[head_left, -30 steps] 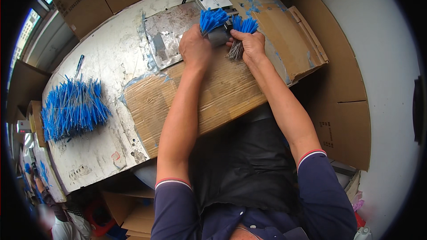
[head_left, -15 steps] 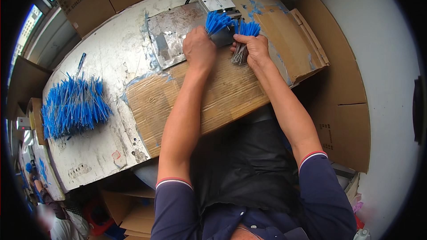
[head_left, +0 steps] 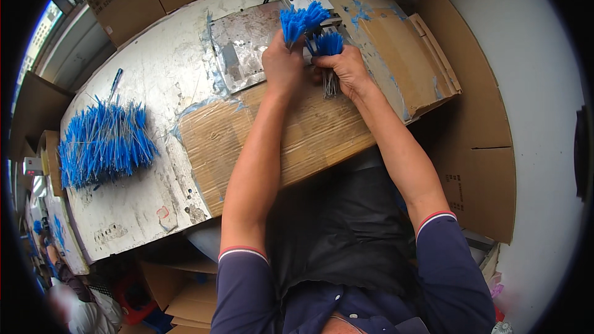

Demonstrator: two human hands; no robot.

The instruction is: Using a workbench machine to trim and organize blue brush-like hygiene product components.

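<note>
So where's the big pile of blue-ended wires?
In the head view, the big pile of blue-ended wires lies on the white table, left of the left hand, just below a pen-like stick.

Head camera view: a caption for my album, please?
Left hand and right hand each hold blue-tipped wires; a bigger pile lies on the table.

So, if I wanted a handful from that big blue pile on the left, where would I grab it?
Probably the right edge of the pile, around the strands' middle, coming from the right over the white tabletop. Most strands run roughly toward and away from the person, so a grip across them should gather several; brown cardboard stands close on the left.
</note>
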